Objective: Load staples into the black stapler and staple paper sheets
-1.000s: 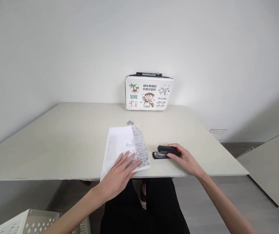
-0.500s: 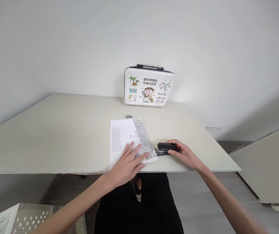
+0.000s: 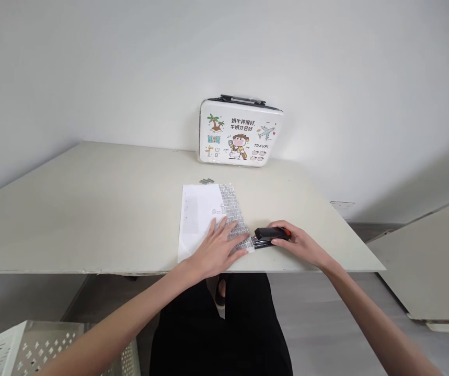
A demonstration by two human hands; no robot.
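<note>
Papers [image 3: 198, 224] lie on the desk in front of me, the right-hand part a folded-over strip [image 3: 232, 201] with dense grey print. My left hand [image 3: 218, 250] rests flat on them, fingers spread, holding nothing. A black stapler [image 3: 269, 234] with an orange-red patch at its back end stands just right of the papers, its front end at their lower right corner. Whether that corner sits between its jaws I cannot tell. My right hand [image 3: 298, 244] is wrapped round the stapler's rear. Behind the papers lie several short grey staple strips [image 3: 206, 181].
A white case [image 3: 240, 133] with cartoon pictures and a black handle leans on the wall at the back of the desk [image 3: 91, 209]. A white perforated basket [image 3: 47, 347] stands low at the left. A pale panel [image 3: 432, 261] is beyond the desk's right side.
My left hand has slid a little to the right along with the papers, nearer the stapler. The right hand keeps its hold on the stapler. The view has shifted slightly.
</note>
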